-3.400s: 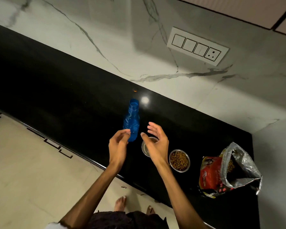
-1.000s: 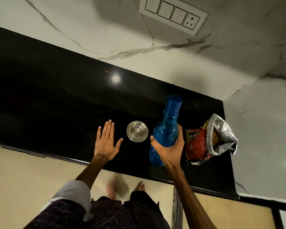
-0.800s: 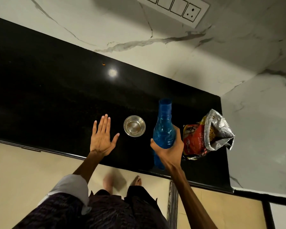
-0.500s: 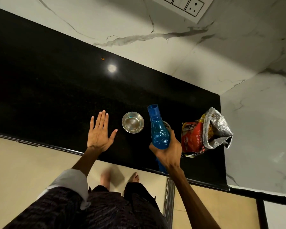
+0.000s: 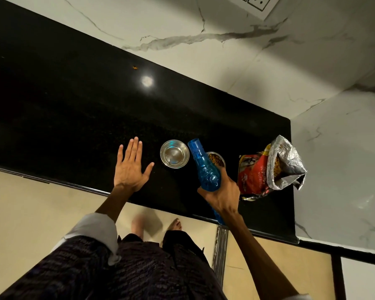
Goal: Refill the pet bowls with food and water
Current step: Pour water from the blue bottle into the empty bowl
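Note:
My right hand (image 5: 222,195) grips a blue plastic bottle (image 5: 205,169) around its body, tilted with its open mouth leaning left toward the rim of a small steel bowl (image 5: 174,156) on the black counter (image 5: 74,118). That bowl looks shiny inside; whether water is in it I cannot tell. A second steel bowl (image 5: 217,159) holding brown kibble sits just right of it, partly hidden behind the bottle. My left hand (image 5: 130,167) lies flat on the counter, fingers spread, left of the empty-looking bowl.
An opened red and silver bag of puppy food (image 5: 268,169) stands at the counter's right end, against the marble side wall (image 5: 338,148). A switch plate (image 5: 256,1) is on the back wall. The counter's front edge runs below my hands, with my bare feet (image 5: 175,224) on the floor.
My right hand has tipped the bottle from upright toward the left, bringing its mouth close to the steel bowl. My left hand has stayed flat on the counter.

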The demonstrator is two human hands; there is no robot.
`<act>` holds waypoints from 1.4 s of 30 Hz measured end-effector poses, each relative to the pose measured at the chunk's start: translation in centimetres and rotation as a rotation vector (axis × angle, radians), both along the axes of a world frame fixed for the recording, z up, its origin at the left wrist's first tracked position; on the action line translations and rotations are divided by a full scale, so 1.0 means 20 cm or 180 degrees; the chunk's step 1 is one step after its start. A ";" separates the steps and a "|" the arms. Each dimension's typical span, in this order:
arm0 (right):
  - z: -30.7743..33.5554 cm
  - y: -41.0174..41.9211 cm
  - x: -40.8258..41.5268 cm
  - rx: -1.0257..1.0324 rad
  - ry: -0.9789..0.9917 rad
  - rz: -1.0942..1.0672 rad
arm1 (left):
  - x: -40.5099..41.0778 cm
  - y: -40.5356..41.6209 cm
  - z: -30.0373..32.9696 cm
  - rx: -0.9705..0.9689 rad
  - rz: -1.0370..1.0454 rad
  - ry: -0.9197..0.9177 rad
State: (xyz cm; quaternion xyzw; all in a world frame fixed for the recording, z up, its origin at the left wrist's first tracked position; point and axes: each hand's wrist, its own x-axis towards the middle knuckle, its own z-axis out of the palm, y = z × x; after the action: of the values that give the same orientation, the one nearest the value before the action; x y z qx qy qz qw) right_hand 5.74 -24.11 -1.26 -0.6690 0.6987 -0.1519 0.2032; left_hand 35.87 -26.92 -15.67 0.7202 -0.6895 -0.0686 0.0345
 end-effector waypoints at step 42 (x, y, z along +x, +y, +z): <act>-0.08 0.04 -0.11 0.0345 0.0664 0.0312 | -0.02 0.01 0.08 0.0097 0.0126 -0.0211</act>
State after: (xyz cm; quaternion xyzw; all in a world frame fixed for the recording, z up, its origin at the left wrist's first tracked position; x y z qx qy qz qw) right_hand 3.46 -23.39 -2.94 -0.7025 0.6896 -0.0334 0.1725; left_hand 35.51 -26.76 -14.16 0.7360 -0.6747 -0.0545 0.0020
